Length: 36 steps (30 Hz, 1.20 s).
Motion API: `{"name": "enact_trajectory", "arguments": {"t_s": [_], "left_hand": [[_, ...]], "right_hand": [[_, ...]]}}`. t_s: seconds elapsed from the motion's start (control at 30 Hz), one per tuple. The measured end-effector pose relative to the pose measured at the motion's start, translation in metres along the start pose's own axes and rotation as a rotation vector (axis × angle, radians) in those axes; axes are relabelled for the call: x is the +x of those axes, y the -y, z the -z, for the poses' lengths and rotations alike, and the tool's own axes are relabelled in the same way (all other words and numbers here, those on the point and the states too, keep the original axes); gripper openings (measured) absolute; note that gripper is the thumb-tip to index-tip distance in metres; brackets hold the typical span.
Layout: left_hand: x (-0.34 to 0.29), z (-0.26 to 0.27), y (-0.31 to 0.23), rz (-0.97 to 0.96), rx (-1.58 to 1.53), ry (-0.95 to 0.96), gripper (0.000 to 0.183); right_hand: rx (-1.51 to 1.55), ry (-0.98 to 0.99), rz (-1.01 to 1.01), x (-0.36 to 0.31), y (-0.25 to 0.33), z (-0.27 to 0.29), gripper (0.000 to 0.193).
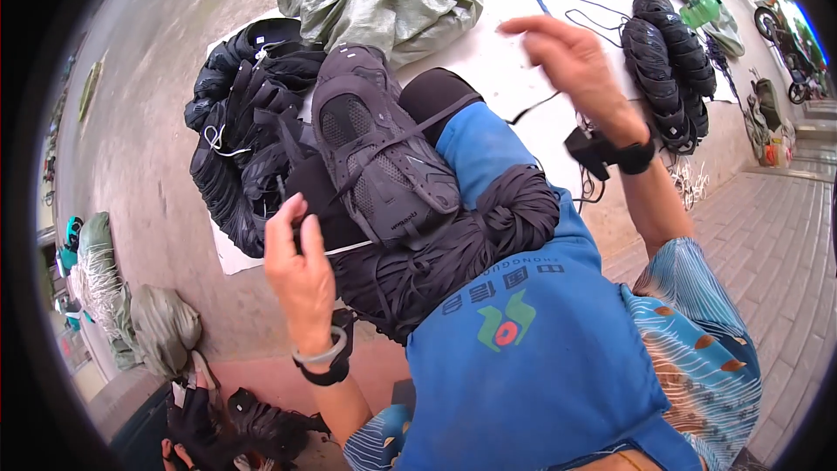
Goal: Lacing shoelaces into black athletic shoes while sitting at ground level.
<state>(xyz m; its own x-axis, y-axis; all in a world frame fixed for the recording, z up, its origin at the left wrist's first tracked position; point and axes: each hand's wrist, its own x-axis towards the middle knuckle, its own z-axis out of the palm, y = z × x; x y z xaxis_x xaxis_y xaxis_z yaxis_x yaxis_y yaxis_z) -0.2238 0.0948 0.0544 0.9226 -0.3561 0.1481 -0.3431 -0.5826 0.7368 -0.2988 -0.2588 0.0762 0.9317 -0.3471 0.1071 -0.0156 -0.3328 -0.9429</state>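
Observation:
A dark grey mesh shoe upper [384,144] lies across my knees on a blue apron [532,358], a black shoelace [410,133] crossing its front. My left hand [298,266] is beside its near left edge, fingers bent and apart. A thin white strip shows between that hand and the shoe; I cannot tell what it is. My right hand [571,61] is raised to the right, thumb and forefinger close together. Black lace runs up under its curled fingers, where its end is hidden. A thick bundle of black laces [514,205] rests on my lap below the shoe.
Stacked black shoe uppers [240,135] lie on a white sheet at left, with more tied uppers [667,70] at right. A pale green woven sack [384,0] stands ahead. Further sacks [161,331] are at lower left, near another person's hands [174,453].

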Motion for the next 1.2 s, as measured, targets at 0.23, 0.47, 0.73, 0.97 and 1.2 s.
{"name": "enact_trajectory", "arguments": {"t_s": [0.23,0.47,0.73,0.97,1.2], "left_hand": [[0.011,-0.029,0.004,-0.184,0.164,0.133,0.017],[0.026,-0.020,0.014,0.004,-0.043,0.264,0.015],[0.071,-0.022,0.027,-0.198,0.083,0.193,0.020],[0.064,-0.021,0.026,-0.008,-0.039,0.175,0.022],[0.033,-0.002,0.019,0.156,-0.533,0.050,0.019]], "right_hand": [[-0.603,0.345,0.582,-0.001,-0.015,-0.114,0.016],[-0.694,0.373,0.650,0.010,-0.016,-0.127,0.014],[-0.733,0.289,0.847,0.034,-0.021,-0.127,0.015],[-0.610,0.378,0.605,0.014,-0.029,-0.111,0.019],[-0.224,0.321,0.202,0.002,-0.011,-0.097,0.023]]}}
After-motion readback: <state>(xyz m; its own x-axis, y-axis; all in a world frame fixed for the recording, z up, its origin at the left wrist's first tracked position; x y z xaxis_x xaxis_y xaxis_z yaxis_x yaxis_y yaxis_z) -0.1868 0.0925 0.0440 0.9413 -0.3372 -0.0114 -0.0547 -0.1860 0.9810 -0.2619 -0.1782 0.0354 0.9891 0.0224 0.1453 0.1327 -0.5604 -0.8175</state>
